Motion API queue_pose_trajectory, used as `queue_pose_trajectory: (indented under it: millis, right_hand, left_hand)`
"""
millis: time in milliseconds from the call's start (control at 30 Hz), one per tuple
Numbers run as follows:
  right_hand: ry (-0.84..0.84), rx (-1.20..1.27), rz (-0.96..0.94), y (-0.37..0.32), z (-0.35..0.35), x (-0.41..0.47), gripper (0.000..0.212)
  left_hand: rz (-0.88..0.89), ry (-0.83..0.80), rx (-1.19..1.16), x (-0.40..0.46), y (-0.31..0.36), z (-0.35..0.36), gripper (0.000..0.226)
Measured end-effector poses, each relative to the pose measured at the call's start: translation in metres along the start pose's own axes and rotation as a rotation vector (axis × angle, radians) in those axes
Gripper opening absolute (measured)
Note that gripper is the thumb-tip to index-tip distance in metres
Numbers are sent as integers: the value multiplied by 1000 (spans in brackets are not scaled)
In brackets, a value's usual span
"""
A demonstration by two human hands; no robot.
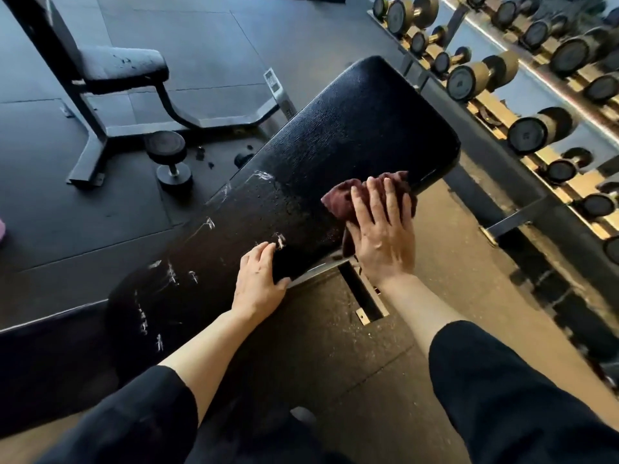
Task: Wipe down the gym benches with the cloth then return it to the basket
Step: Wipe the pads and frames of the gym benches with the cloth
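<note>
Black, finely grained bench pad (pixel 335 155) running lower left to upper right across frame centre, scarred with white scuffs and scratch marks along its left edge and lower half; dark maroon cloth (pixel 341 199) bunched right of centre. Black sleeves (pixel 516 396) along the bottom edge; second bench (pixel 124 65) at upper left with a grey, speckled seat on a dark grey frame. Floor mats (pixel 201 38) dark grey at upper left, turning warm brown and flecked at lower centre; rack dumbbells (pixel 482 75) along the right edge with dark grey end faces and brass-gold bodies.
</note>
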State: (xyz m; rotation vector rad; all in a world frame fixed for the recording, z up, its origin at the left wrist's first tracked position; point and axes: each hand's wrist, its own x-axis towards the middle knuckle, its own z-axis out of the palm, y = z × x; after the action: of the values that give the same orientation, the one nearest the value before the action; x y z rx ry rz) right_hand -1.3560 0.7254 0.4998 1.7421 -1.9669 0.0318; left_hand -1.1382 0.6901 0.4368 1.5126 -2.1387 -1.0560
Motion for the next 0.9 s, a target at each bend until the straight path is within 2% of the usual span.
queue_pose_trajectory:
  millis: [67, 133, 267, 333, 467, 533, 667, 767, 833, 900]
  right_hand:
    - [12, 7, 99, -14, 1, 0, 55]
    - [-19, 18, 86, -39, 10, -6, 57]
    - [-149, 70, -262, -83, 27, -26, 57]
    - [-158, 74, -333, -79, 25, -23, 55]
    - [-105, -4, -8, -33, 0, 1, 56]
    - [-110, -25, 63, -23, -7, 2, 59]
    - [-159, -16, 25, -63, 6, -15, 61]
    - [-238, 35, -125, -90, 18, -29, 62]
    - [-255, 68, -204, -87, 18, -25, 62]
    - [-207, 77, -156, -75, 10, -12, 59]
  left_hand:
    - [-2, -22, 2, 0, -9, -6, 75]
    - [-3, -43, 7, 1, -18, -11, 75]
    - [42, -110, 19, 1, -23, -18, 75]
    - [112, -145, 21, 3, -15, -20, 75]
    - [210, -217, -7, 11, 0, -24, 74]
    - [209, -230, -5, 13, 0, -22, 73]
    - [224, -186, 3, 12, -8, -18, 74]
    - [216, -179, 6, 12, -15, -18, 70]
    - [204, -183, 12, 13, -19, -21, 67]
    - [192, -191, 22, 16, -24, -23, 68]
